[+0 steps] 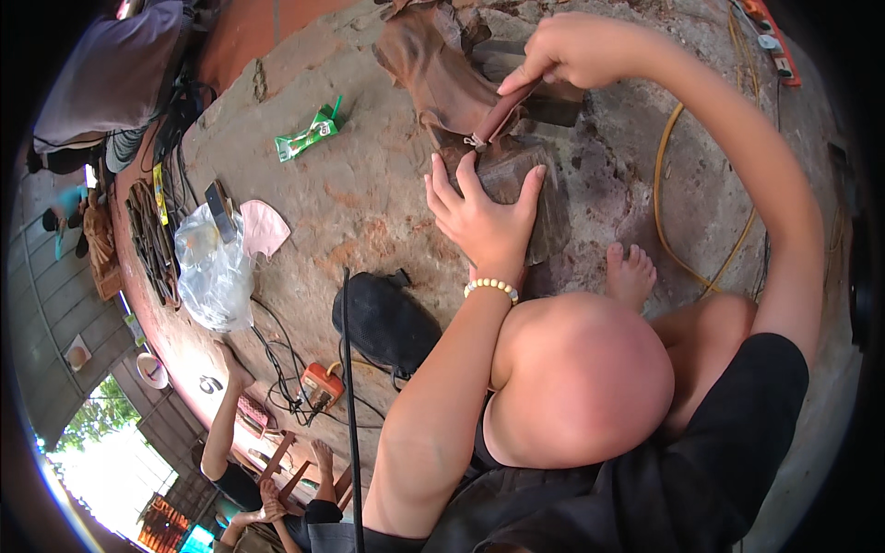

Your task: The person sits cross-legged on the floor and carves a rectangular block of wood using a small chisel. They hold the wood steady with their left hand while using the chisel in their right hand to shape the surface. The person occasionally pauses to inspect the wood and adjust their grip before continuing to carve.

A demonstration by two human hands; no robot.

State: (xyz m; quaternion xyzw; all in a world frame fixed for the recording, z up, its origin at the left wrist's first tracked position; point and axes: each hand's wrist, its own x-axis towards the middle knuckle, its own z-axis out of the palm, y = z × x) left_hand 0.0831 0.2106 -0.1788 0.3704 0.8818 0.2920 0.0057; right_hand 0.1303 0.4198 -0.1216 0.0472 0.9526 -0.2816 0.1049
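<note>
A carved brown wooden piece (438, 69) with flowing folds lies on the ground in front of me, joined to or resting against a squarish wooden block (516, 175). My right hand (581, 53) is closed around a brown stick-like tool (502, 115), whose pale, frayed-looking end meets the wood; its exact kind I cannot make out. The index finger stretches along the tool. With fingers spread, my left hand (484, 207) lies on the block, its fingertips close to the tool's end. A beaded bracelet (491, 290) circles the left wrist.
On the left are a green drink carton (309, 136), a clear plastic bag (210, 267), a phone (219, 210) and a pink cloth (264, 229). A black bag (385, 318) and an orange socket box (322, 385) sit nearer. A yellow cable (660, 175) curves at right. Another person (235, 479) works at lower left.
</note>
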